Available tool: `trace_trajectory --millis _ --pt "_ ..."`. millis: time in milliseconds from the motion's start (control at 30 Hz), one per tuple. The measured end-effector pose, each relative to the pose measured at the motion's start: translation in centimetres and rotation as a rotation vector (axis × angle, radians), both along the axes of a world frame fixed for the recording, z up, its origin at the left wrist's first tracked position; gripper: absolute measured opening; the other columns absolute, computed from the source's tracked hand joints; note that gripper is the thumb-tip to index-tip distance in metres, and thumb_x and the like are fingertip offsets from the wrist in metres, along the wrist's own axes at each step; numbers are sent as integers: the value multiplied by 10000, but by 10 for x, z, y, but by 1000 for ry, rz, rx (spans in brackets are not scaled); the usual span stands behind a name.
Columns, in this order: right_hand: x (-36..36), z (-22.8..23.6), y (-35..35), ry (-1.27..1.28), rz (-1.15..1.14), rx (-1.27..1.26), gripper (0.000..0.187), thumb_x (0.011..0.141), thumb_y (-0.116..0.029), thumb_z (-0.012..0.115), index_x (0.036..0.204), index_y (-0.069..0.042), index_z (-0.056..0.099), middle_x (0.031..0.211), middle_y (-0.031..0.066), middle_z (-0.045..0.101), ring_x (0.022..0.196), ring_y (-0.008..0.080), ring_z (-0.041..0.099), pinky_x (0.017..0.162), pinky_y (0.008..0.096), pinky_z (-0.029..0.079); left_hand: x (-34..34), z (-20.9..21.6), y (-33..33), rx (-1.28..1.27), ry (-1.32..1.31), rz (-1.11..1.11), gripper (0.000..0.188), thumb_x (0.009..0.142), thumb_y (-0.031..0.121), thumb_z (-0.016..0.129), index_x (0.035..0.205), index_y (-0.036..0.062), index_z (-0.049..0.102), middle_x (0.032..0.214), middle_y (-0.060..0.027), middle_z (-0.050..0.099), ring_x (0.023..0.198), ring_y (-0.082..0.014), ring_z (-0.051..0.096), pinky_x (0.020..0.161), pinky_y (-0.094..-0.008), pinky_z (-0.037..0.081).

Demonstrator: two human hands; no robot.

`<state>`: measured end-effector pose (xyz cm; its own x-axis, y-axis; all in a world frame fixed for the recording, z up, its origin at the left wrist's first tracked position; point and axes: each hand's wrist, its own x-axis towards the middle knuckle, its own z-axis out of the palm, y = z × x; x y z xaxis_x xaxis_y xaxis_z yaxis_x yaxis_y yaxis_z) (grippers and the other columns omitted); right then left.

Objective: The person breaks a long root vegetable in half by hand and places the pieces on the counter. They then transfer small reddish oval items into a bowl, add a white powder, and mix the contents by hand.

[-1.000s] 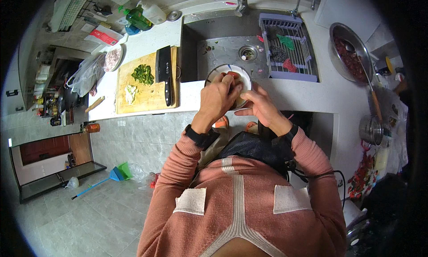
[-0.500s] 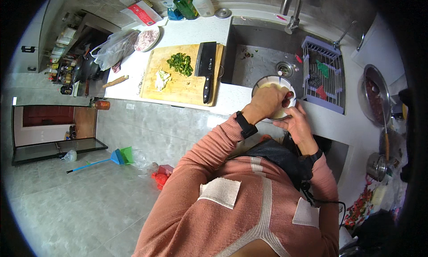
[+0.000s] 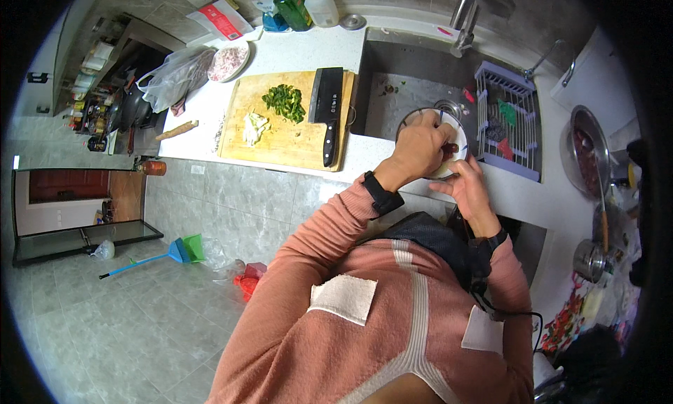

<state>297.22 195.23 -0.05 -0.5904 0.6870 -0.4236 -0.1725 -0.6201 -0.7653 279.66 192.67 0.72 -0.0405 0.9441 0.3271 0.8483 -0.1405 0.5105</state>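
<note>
At the sink's near edge, a white bowl [image 3: 460,132] with dark marks on its rim is held slightly tilted. My right hand [image 3: 468,192] grips its near right side from below. Over the bowl, my left hand [image 3: 419,148] has its fingers bent down into it, hiding much of the inside. Small dark red pieces [image 3: 450,150] show beside the left fingertips; whether the fingers pinch one is hidden. To the left lies a wooden cutting board [image 3: 238,134] with chopped greens [image 3: 284,102], chopped pale stalks [image 3: 255,128] and a cleaver [image 3: 327,106].
A purple dish rack [image 3: 515,162] stands in the sink's [image 3: 382,116] right side, under the faucet [image 3: 464,32]. A metal bowl [image 3: 587,151] sits far right. A plate of pale pink meat [image 3: 228,60], a plastic bag [image 3: 175,78] and a brown root [image 3: 177,130] lie left of the board.
My hands and the bowl have shifted slightly away from me over the sink, so the bowl partly covers the drain. The left fingers have moved a little inside it.
</note>
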Motion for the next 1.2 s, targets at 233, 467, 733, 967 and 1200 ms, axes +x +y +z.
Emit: trace_trajectory --millis 233,467,733,967,1200 --pt "0 -6 -1 48 -71 -17 414 975 -124 586 1376 -86 489 1282 131 610 1103 276 680 783 496 675 -49 13 5 -185 -564 -356 350 860 -81 582 1180 17 687 1225 -143 669 1217 -277 634 1049 -366 501" --pt "1 1 -4 7 -106 33 442 939 -73 591 1367 -45 485 1246 150 637 1065 275 709 734 446 696 -84 18 3 -211 -1290 -119 466 767 -263 344 1025 -31 654 1230 -141 670 1180 -228 637 1086 -343 494" --pt "6 3 -3 -24 -123 35 469 940 -103 603 1390 -55 480 1259 147 624 1065 286 708 769 460 687 -74 13 7 -167 -1350 -30 199 930 -104 530 1031 -4 670 1120 -110 706 1066 -211 690 984 -330 555" --pt "8 -11 1 60 -117 -66 431 968 -122 566 1391 -95 488 1157 88 618 987 270 706 815 517 654 -16 9 7 10 103 -412 516 819 182 778 1313 141 635 1340 -160 581 1125 -404 631 1001 -459 512" --pt "6 -11 -3 23 -141 -58 434 924 -162 602 1338 -85 497 1113 118 635 926 285 733 765 452 668 -2 -15 31 -293 67 -396 300 896 199 660 1189 133 659 1124 -205 656 943 -429 685 807 -508 555"
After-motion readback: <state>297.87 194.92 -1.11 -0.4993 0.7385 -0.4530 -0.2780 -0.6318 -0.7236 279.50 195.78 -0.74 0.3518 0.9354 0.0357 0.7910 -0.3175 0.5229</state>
